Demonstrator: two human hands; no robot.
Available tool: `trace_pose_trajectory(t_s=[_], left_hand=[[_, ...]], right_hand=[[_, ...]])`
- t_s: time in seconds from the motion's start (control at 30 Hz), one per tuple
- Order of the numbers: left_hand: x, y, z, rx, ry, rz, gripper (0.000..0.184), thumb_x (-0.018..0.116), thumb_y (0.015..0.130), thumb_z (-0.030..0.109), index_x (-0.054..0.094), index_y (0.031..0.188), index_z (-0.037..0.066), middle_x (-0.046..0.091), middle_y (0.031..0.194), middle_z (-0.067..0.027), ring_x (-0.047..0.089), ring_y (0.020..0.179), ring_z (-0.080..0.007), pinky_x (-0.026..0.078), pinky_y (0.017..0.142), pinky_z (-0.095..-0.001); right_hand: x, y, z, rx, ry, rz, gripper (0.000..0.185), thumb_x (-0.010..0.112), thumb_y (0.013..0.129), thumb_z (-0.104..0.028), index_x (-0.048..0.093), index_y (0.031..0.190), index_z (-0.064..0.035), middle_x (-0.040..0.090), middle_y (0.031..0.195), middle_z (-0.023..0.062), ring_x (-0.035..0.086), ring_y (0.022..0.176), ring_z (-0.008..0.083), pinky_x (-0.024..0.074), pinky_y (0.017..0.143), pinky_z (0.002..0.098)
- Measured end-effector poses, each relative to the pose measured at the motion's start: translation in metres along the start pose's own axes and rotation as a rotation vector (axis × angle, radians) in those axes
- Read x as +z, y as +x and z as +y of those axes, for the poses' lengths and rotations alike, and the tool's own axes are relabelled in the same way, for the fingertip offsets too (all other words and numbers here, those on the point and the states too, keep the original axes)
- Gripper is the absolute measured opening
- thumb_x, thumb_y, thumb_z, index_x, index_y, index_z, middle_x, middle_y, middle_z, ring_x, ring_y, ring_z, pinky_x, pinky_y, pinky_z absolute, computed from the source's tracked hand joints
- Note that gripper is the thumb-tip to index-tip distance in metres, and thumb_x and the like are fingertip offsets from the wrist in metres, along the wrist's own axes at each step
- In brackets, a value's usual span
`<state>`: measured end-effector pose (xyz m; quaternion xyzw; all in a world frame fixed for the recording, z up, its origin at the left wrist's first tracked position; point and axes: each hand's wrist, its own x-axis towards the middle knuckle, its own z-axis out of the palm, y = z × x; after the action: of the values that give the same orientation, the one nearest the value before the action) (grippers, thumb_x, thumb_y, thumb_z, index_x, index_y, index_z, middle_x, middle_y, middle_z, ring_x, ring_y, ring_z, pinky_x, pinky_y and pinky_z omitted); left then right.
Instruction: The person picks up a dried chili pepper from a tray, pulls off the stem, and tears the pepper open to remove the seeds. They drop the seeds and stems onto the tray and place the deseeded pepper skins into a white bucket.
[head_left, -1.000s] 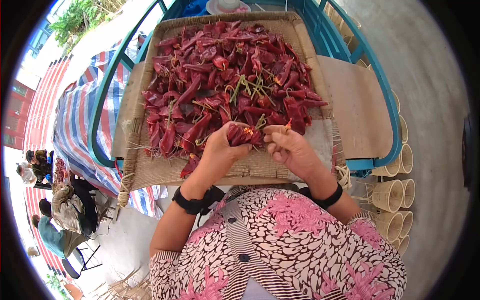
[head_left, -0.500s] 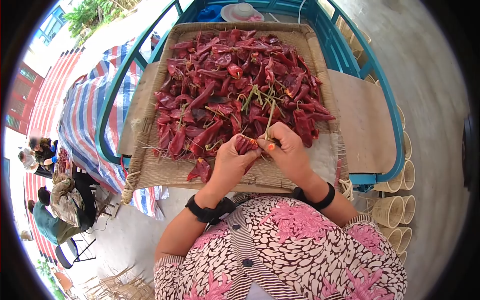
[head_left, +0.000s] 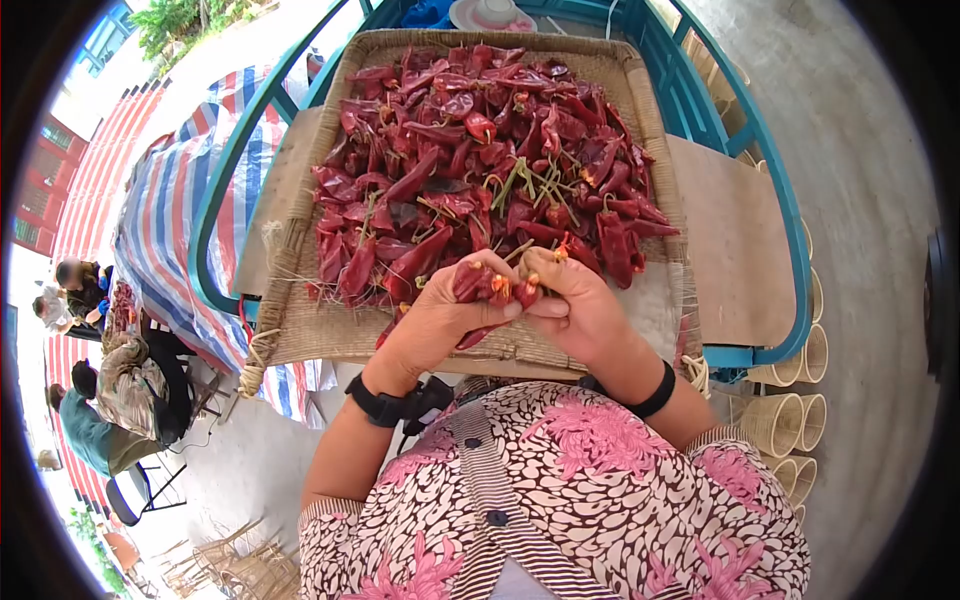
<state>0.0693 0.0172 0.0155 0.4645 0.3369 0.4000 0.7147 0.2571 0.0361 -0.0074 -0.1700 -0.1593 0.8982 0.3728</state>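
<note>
Dried red chilies (head_left: 430, 170) lie heaped in a shallow woven tray (head_left: 320, 345) in front of me. Over its near edge my left hand (head_left: 437, 325) is closed around several red chilies (head_left: 475, 283), with their orange stem ends facing right. My right hand (head_left: 578, 310) touches these ends, its thumb and forefinger pinched on a chili stem (head_left: 535, 262). A small orange bit shows by the right forefinger. Green stems (head_left: 525, 185) lie loose on the heap beyond my hands.
Teal metal rails (head_left: 785, 240) flank the tray, with a brown board (head_left: 735, 240) on the right. Woven baskets (head_left: 775, 425) stand on the floor at right. Striped sheeting (head_left: 190, 220) and several seated people (head_left: 90, 420) are at left. A pale hat (head_left: 493, 14) lies behind the tray.
The long stem that stood up from my right hand half a second ago now lies lower and tilted. My right hand has turned, and both hands have risen slightly against the tray.
</note>
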Motion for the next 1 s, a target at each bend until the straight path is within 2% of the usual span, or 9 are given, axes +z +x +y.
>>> trace_pose_trajectory(t_s=[0.1,0.13,0.3,0.47,0.5,0.53,0.7,0.87,1.0], left_hand=[[-0.009,-0.003,0.001,-0.018,0.009,-0.070,0.019,0.069,0.084,-0.001,0.058,0.098,0.006,0.059,0.094,0.0044,0.053,0.088,-0.0031,0.044,0.079,-0.0200],[-0.014,-0.004,-0.001,-0.050,0.022,-0.065,0.024,0.068,0.082,-0.005,0.058,0.101,0.007,0.065,0.103,-0.0013,0.059,0.097,-0.0073,0.047,0.084,-0.0215],[-0.015,-0.010,-0.007,-0.041,-0.050,0.010,0.021,0.069,0.082,-0.001,0.058,0.099,0.007,0.061,0.093,0.0013,0.056,0.083,-0.0051,0.045,0.073,-0.0207],[-0.035,-0.046,-0.014,-0.013,-0.445,-0.008,0.022,0.065,0.080,0.003,0.055,0.098,0.007,0.053,0.076,0.0000,0.046,0.059,-0.0070,0.037,0.053,-0.0217],[-0.041,-0.060,-0.014,0.016,-0.359,0.118,0.024,0.064,0.080,0.003,0.054,0.101,0.007,0.054,0.079,-0.0019,0.046,0.059,-0.0083,0.037,0.054,-0.0227],[-0.049,-0.074,-0.012,0.050,-0.270,0.249,0.026,0.062,0.081,0.003,0.053,0.105,0.007,0.056,0.081,-0.0038,0.047,0.060,-0.0095,0.037,0.054,-0.0236],[-0.067,-0.111,-0.017,0.144,0.115,0.693,0.020,0.058,0.090,0.004,0.051,0.108,0.008,0.062,0.082,-0.0046,0.056,0.067,-0.0109,0.044,0.057,-0.0242],[-0.072,-0.120,-0.047,0.046,0.184,0.685,0.037,0.070,0.081,-0.002,0.048,0.108,0.009,0.060,0.080,-0.0011,0.050,0.057,-0.0045,0.038,0.043,-0.0198],[-0.062,-0.111,-0.050,0.039,0.517,0.732,0.035,0.070,0.081,0.000,0.051,0.110,0.007,0.054,0.075,0.0032,0.042,0.051,-0.0009,0.033,0.042,-0.0183]], right_hand=[[-0.009,0.001,-0.001,0.182,0.118,-0.052,0.014,0.052,0.099,-0.020,0.058,0.094,-0.0086,0.055,0.077,-0.0030,0.042,0.053,0.0020,0.0290,0.044,0.0159],[-0.009,0.002,0.002,0.189,0.165,-0.024,0.015,0.052,0.099,-0.020,0.058,0.094,-0.0086,0.055,0.077,-0.0028,0.042,0.053,0.0021,0.0291,0.044,0.0161],[-0.008,0.004,0.019,0.173,0.316,0.037,0.018,0.051,0.099,-0.023,0.058,0.091,-0.0084,0.054,0.074,-0.0019,0.044,0.054,0.0024,0.0298,0.043,0.0175],[-0.037,0.019,-0.004,-0.195,0.318,-0.004,0.024,0.051,0.099,-0.026,0.055,0.087,-0.0057,0.052,0.071,0.0006,0.043,0.054,0.0061,0.0330,0.044,0.0183],[-0.043,0.014,-0.016,-0.387,0.210,0.114,0.024,0.049,0.100,-0.025,0.056,0.089,-0.0046,0.054,0.074,0.0028,0.045,0.056,0.0076,0.0356,0.045,0.0190],[-0.049,0.009,-0.026,-0.420,0.237,0.048,0.023,0.047,0.101,-0.023,0.057,0.092,-0.0035,0.056,0.080,0.0050,0.049,0.061,0.0100,0.0382,0.045,0.0206],[-0.027,-0.016,-0.021,-0.265,-0.002,0.181,0.016,0.046,0.099,-0.015,0.058,0.096,-0.0052,0.059,0.087,0.0039,0.052,0.068,0.0114,0.0382,0.043,0.0208],[-0.030,-0.005,0.014,-0.009,-0.323,0.144,0.014,0.050,0.097,-0.017,0.058,0.096,-0.0061,0.057,0.077,-0.0001,0.048,0.058,0.0062,0.0323,0.042,0.0179],[0.000,0.016,0.045,0.034,-0.551,0.237,0.014,0.049,0.098,-0.018,0.056,0.101,-0.0072,0.052,0.072,-0.0018,0.045,0.054,0.0056,0.0308,0.043,0.0191]])
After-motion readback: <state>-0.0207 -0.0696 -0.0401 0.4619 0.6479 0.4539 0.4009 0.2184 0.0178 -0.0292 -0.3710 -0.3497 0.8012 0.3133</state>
